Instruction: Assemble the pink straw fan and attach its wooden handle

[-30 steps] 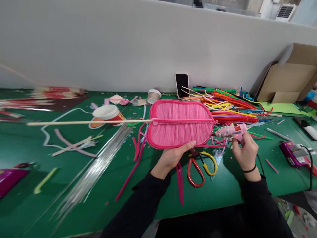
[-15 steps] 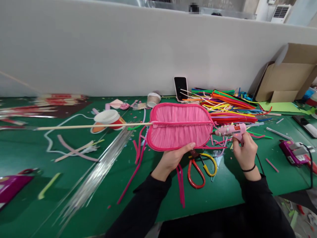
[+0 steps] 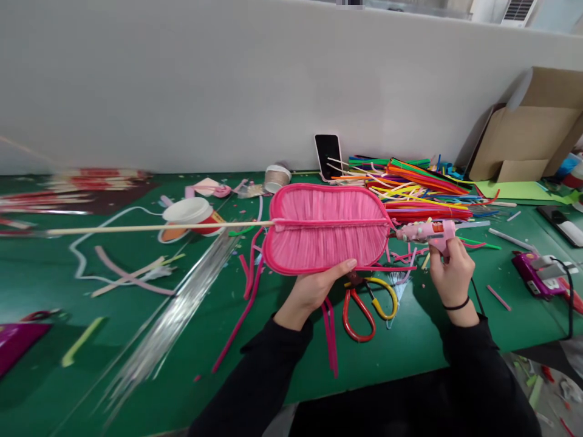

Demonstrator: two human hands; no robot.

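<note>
My left hand (image 3: pixel 314 291) grips the lower edge of a pink pipe-cleaner fan (image 3: pixel 328 249), thumb on top and the other fingers hidden underneath. A thin wooden stick (image 3: pixel 159 228) runs out from the fan's left side. In my right hand (image 3: pixel 452 273) is a pink glue gun (image 3: pixel 426 232), its nozzle at the right end of the fan's middle ridge. Scissors (image 3: pixel 359 321) with one red and one yellow handle lie beneath the fan. Pink pipe cleaners (image 3: pixel 330 340) are scattered around them.
A pile of coloured pipe cleaners (image 3: pixel 410 188) and a phone (image 3: pixel 328 156) sit behind the fan. Silvery wires (image 3: pixel 177 315) and a paper cup (image 3: pixel 191 212) are to the left. At right are a cardboard box (image 3: pixel 523 139) and a purple power strip (image 3: pixel 531 276) with a cable.
The glue gun's nozzle has moved up from the fan's lower right edge to the end of its middle ridge. My left hand keeps its hold. The view has shifted slightly.
</note>
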